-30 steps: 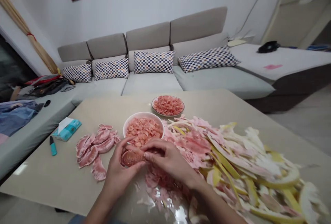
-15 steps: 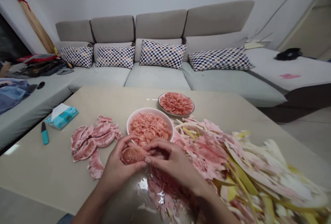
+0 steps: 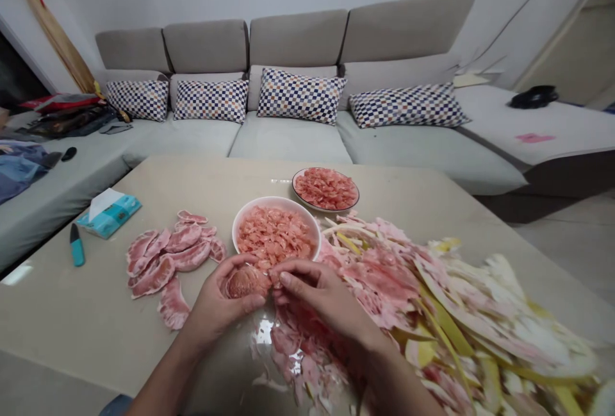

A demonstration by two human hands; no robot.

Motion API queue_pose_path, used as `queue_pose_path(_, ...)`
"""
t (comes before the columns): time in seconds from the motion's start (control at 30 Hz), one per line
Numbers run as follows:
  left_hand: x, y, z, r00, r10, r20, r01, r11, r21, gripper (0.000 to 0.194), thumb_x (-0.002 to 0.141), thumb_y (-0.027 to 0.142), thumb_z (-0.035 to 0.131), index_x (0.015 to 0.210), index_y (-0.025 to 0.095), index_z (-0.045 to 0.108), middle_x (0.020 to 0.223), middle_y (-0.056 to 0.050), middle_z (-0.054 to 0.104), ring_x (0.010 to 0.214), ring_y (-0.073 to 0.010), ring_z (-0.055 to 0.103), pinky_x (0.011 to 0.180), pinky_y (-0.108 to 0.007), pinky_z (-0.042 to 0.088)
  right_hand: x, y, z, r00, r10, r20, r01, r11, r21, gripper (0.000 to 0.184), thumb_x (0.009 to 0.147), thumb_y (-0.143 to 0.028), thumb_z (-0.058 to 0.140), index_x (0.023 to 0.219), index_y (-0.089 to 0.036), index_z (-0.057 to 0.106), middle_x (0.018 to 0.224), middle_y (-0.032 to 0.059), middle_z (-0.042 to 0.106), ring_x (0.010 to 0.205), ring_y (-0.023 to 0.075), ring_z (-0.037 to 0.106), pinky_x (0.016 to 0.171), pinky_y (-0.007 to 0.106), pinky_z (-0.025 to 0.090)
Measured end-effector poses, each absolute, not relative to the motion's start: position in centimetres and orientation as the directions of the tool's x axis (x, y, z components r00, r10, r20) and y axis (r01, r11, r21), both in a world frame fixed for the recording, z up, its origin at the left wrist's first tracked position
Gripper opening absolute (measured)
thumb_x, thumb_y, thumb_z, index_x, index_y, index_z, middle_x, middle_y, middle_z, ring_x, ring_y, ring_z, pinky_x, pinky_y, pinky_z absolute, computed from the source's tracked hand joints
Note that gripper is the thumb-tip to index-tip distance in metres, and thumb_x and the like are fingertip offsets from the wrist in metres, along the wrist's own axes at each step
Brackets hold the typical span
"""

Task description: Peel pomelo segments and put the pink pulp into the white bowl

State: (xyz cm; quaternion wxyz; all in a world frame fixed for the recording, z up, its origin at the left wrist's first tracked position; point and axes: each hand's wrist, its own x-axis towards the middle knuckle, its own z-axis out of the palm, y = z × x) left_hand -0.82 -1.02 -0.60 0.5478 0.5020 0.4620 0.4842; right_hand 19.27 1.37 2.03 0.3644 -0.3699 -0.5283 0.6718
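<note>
My left hand (image 3: 218, 304) cups a pink pomelo segment (image 3: 245, 281) just in front of a white bowl (image 3: 307, 224) full of peeled pink flesh. My right hand (image 3: 321, 297) meets it from the right, thumb and fingers pinched on the segment's end. Both hands hover low over the beige table (image 3: 96, 326), above scraps of pink membrane (image 3: 298, 352). Several unpeeled segments (image 3: 168, 259) lie to the left of the bowl. A second dish of flesh (image 3: 325, 188) sits behind the bowl.
A big heap of yellow and pink peel (image 3: 456, 313) covers the table's right side. A teal tissue pack (image 3: 109, 212) and a small teal-and-black tool (image 3: 75, 245) lie at the left. A grey sofa with checked cushions (image 3: 298, 95) runs behind the table.
The view has tilted down and shifted slightly. My hands stay together on the segment, the right fingers working at its end; nothing on the table has moved.
</note>
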Motion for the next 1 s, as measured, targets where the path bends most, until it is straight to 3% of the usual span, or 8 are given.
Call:
queue_pose_path(0.17,-0.9,-1.1,-0.9,0.105,0.991,-0.078,-0.136,0.091,0.987,0.049,0.065,0.029,0.083,0.111,0.02,0.064,0.105,-0.008,0.071,0.104,-0.0282,0.064,0.09,-0.038,0.049,19.2,1.4,1.3,-0.464,0.877,-0.123,-0.225,-0.251,-0.942,0.033,0.075,-0.048,0.075,0.088,-0.017,0.07,0.079,0.0019,0.067,0.073,0.0137,0.065,0.071,0.028,0.056)
queue_pose_path(0.3,-0.9,-1.2,-0.9,0.075,0.994,-0.073,-0.153,0.084,0.985,0.049,0.064,0.03,0.084,0.109,0.02,0.066,0.1,-0.007,0.071,0.101,-0.0278,0.065,0.09,-0.038,0.049,19.3,1.5,1.2,-0.42,0.901,-0.112,-0.187,-0.206,-0.96,0.03,0.08,-0.046,0.071,0.091,-0.018,0.069,0.079,0.002,0.066,0.072,0.014,0.065,0.069,0.027,0.056)
queue_pose_path(0.43,-0.8,-1.1,-0.8,0.078,0.995,-0.063,-0.124,0.072,0.99,0.052,0.063,0.03,0.084,0.111,0.02,0.066,0.105,-0.008,0.07,0.102,-0.028,0.064,0.091,-0.039,0.049,19.4,1.9,1.0,-0.282,0.959,0.034,0.03,0.044,-0.999,0.023,0.086,-0.038,0.065,0.101,-0.021,0.07,0.093,0.0054,0.071,0.079,0.0183,0.068,0.076,0.035,0.056)
queue_pose_path(0.53,-0.8,-1.1,-0.7,0.093,0.993,-0.066,-0.114,0.077,0.99,0.054,0.065,0.03,0.083,0.114,0.02,0.064,0.112,-0.009,0.068,0.104,-0.0277,0.064,0.092,-0.038,0.048,19.3,2.0,0.7,-0.158,0.937,0.311,0.279,0.345,-0.896,0.023,0.088,-0.027,0.062,0.109,-0.024,0.07,0.117,0.0083,0.068,0.111,0.0249,0.06,0.101,0.045,0.045)
queue_pose_path(0.63,-0.6,-1.2,-0.6,0.104,0.994,-0.036,-0.078,0.044,0.996,0.057,0.066,0.028,0.082,0.118,0.021,0.06,0.119,-0.009,0.065,0.109,-0.0272,0.062,0.095,-0.037,0.047,19.0,1.6,0.6,-0.161,0.893,0.419,0.375,0.449,-0.811,0.027,0.09,-0.025,0.059,0.115,-0.027,0.069,0.129,0.008,0.061,0.125,0.0258,0.05,0.109,0.047,0.035)
queue_pose_path(0.77,-0.1,-1.6,-0.2,0.06,0.998,0.026,0.121,-0.033,0.992,0.06,0.067,0.021,0.08,0.121,0.025,0.056,0.124,-0.005,0.062,0.117,-0.0251,0.056,0.1,-0.034,0.042,18.3,0.5,0.9,-0.276,0.907,0.317,0.287,0.392,-0.874,0.021,0.088,-0.025,0.064,0.108,-0.026,0.069,0.111,0.0053,0.069,0.104,0.0209,0.063,0.09,0.036,0.05)
queue_pose_path(0.87,0.3,-2.0,0.1,0.094,0.996,0.006,0.238,-0.029,0.971,0.061,0.07,0.015,0.075,0.126,0.028,0.052,0.11,-0.002,0.067,0.106,-0.022,0.062,0.096,-0.033,0.044,17.8,0.1,0.9,-0.299,0.907,0.297,0.26,0.377,-0.889,0.019,0.081,-0.024,0.073,0.1,-0.024,0.069,0.098,0.0034,0.07,0.091,0.019,0.064,0.08,0.031,0.05)
queue_pose_path(1.0,0.3,-2.2,0.1,0.136,0.99,0.025,0.309,-0.067,0.949,0.063,0.07,0.017,0.076,0.126,0.028,0.051,0.101,0.0,0.068,0.098,-0.0211,0.063,0.092,-0.032,0.045,17.7,0.0,1.1,-0.327,0.903,0.278,0.259,0.368,-0.893,0.003,0.085,-0.022,0.068,0.088,-0.021,0.068,0.087,0.0022,0.067,0.082,0.0168,0.063,0.074,0.029,0.048)
